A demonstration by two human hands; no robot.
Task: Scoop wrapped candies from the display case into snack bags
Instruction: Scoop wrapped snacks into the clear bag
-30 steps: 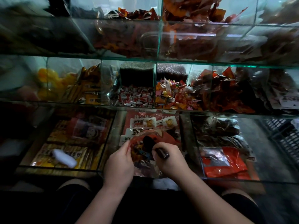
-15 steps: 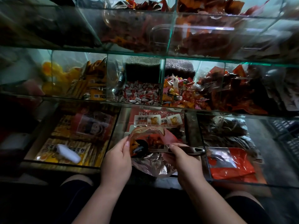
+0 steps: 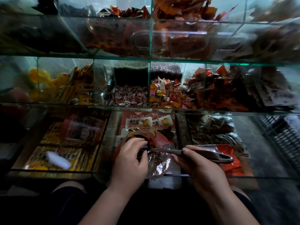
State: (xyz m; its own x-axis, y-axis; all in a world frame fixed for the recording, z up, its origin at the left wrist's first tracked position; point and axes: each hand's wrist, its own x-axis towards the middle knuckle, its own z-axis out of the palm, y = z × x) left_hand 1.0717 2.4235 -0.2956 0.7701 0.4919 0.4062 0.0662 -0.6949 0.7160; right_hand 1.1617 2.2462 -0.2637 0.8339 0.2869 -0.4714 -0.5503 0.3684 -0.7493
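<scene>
Though dim before the glass display case [image 3: 211,62], left hand [image 3: 129,158] tight on snack bag [image 3: 159,161], right hand [image 3: 201,166] around scoop [image 3: 214,154].

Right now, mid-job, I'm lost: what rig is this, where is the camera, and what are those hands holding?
There is no machine here. These are a person's two bare hands, seen from one camera worn on the head, looking forward and down. The left hand grips the mouth of a clear snack bag. The right hand holds a dark scoop by its handle, its head at the bag's mouth. Behind them stands a glass display case; its middle shelf holds wrapped candies.
</scene>
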